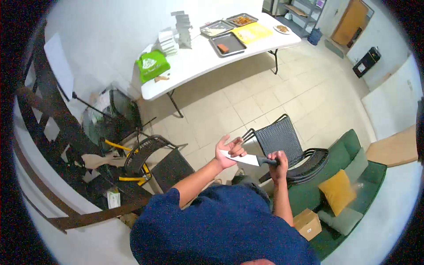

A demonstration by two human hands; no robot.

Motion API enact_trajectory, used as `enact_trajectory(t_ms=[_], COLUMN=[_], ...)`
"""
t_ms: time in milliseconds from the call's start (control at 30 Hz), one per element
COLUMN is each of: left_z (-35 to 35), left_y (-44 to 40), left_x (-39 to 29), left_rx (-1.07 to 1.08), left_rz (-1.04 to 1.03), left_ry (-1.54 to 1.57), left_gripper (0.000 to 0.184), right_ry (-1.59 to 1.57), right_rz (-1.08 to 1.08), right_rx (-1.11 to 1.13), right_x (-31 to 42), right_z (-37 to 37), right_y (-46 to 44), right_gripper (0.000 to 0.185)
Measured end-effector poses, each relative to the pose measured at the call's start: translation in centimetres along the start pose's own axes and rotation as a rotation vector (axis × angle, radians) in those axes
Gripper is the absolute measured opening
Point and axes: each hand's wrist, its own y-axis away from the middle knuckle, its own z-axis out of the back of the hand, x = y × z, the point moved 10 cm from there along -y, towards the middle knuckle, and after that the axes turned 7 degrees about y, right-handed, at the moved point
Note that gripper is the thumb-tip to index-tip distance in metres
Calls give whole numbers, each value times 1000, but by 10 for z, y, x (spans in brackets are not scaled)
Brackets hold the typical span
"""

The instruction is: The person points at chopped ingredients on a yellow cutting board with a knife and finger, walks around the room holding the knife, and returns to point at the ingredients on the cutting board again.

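Observation:
My right hand [278, 164] is closed around the dark handle of a kitchen knife [245, 158]. The broad pale blade points left, its tip end lying across or just over the palm of my left hand [229, 151]. That left hand is turned palm up, with the thumb apart and the fingers loosely bent. Whether the blade touches the palm, I cannot tell. Both hands are held out in front of my body, above the floor and near a black woven chair [278, 138].
Ahead, a white table [194, 75] carries trays [227, 44], a green bag [152, 65], stacked white boxes [167, 43], a yellow sheet [251, 32] and a plate [282, 29]. A green sofa [304, 196] with a cardboard box [308, 224] stands right; more chairs [172, 170] stand left.

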Motion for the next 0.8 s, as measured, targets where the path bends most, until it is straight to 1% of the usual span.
enact_trajectory(t_ms=[33,167,267,300,400,433,533,567,667,700,800], left_z=[-6,-15,-10,-10,-5,-5,-1,1,11,9,24], left_y=[-11,-32,-28,-25,-13,-11,-4,-2,0,-1,-5], left_x=[-1,-4,-8,-10,-21,-27,-44,-52,-76,-84,-115], left_rx=[-32,-20,-35,-47,-71,-78,-87,-88,-84,-65,-161], left_rz=[-8,-41,-106,-125,-171,-180,-190,-189,-199,-207,-274], left_ry=[-5,0,-3,5,-13,-16,-21,-16,-19,-12,43], left_gripper=[48,49,50,51,54,55,56,56,58,58,53], right_ry=[4,-46,53,-46,-39,-77,-27,-33,12,204,304], right_rz=[7,-3,-34,-75,-124,-137,-180,-231,-265,-246,-287], right_rx=[16,58,134,173,220,278,361,366,405,410,422], right_x=[10,23,12,5,-17,-21,-33,-41,-51,-53,-65], right_z=[-3,-3,-2,-5,-10,-17,-35,-36,-53,-53,-65], right_y=[-8,-36,-45,-45,-42,-42,-40,-41,-53,-64,-90], right_gripper=[21,21,20,20,20,19,18,20,19,18,17])
